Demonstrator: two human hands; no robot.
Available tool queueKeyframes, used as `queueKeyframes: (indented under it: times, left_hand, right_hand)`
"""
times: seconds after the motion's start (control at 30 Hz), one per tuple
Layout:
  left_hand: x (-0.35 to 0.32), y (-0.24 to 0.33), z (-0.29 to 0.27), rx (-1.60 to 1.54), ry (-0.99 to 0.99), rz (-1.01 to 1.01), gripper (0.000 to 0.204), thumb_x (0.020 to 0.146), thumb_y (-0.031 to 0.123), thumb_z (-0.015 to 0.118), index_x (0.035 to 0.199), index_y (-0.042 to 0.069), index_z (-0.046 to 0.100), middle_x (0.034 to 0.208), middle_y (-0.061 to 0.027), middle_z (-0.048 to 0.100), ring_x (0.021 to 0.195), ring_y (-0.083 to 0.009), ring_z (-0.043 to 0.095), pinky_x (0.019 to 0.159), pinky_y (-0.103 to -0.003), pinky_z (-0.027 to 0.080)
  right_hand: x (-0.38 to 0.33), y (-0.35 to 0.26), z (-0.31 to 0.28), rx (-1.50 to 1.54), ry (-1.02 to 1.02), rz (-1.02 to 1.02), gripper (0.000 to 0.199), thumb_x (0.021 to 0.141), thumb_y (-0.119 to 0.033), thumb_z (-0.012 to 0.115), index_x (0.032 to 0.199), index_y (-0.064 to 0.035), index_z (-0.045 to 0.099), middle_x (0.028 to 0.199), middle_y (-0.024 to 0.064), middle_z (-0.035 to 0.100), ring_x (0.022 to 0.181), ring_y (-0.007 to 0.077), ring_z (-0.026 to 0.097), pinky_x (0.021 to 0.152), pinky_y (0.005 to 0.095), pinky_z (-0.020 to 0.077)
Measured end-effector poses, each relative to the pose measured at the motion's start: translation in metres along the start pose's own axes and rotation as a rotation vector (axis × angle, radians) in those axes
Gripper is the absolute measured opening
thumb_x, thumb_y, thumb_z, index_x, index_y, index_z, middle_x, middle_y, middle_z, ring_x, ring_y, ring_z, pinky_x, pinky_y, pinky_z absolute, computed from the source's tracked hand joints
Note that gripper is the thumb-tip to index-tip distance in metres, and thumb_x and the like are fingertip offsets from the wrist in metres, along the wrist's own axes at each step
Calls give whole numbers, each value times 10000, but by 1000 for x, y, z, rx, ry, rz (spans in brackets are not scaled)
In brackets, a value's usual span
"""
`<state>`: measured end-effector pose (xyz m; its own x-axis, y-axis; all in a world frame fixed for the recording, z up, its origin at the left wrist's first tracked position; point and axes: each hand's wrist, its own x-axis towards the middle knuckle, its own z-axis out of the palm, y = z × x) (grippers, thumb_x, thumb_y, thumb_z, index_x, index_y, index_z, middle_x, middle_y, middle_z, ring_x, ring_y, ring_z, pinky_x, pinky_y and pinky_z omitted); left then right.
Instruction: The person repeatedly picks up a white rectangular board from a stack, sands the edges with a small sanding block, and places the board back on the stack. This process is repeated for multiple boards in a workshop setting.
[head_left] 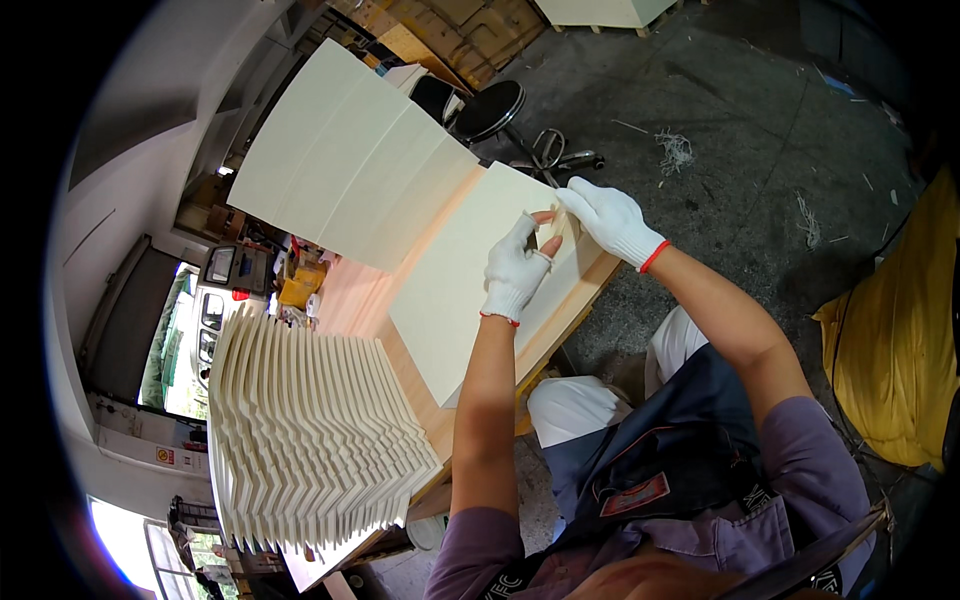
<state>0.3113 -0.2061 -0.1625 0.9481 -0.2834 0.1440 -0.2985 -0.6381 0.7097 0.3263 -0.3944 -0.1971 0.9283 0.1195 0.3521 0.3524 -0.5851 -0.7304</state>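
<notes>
Light capital letters on dark apron strap [505, 583], left shoulder side. Red patch [635, 495] on dark apron [690, 405]: print too small to read. Small red-and-yellow sign [165, 455] on white wall [125, 450], red marks alongside, illegible.

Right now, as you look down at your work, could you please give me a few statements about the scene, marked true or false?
1. The left hand and right hand both wear white gloves. True.
2. The left hand's glove covers every fingertip. False: the thumb tip and another fingertip are bare.
3. A pale panel lies below the left hand. True.
4. The wavy-edged stack is to the right of both hands. False: it is to their left.
5. The stool has a round black seat. True.
6. The yellow sheeting is at the picture's left. False: the yellow sheeting is at its right.
</notes>
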Motion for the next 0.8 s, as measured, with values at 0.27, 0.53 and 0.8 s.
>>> queueKeyframes:
  times: [0.27, 0.53, 0.8]
  left_hand:
    - [-1, -5, 2, 141, 131, 173, 297, 938, 200, 578, 1231, 196, 625, 938, -112, 689, 855, -237, 666, 798, -322, 505]
    - [0, 3, 0, 227, 13, -33, 361, 849, 247, 708, 1204, 229, 643, 915, -105, 680, 842, -215, 663, 777, -315, 501]
    - [-4, 4, 2, 168, 143, 113, 272, 940, 192, 538, 1188, 217, 649, 957, -103, 690, 844, -245, 667, 777, -324, 505]
  right_hand:
    - [0, 4, 4, -62, 63, -106, 270, 987, -294, 371, 1147, -189, 562, 953, 104, 610, 823, 333, 640, 696, 459, 490]
    - [-1, 4, 4, -54, 78, -123, 273, 987, -283, 375, 1171, -199, 559, 968, 105, 598, 826, 327, 640, 691, 459, 491]
    - [-1, 3, 5, -54, 69, -111, 263, 995, -307, 379, 1144, -188, 560, 951, 112, 610, 809, 335, 639, 679, 467, 486]
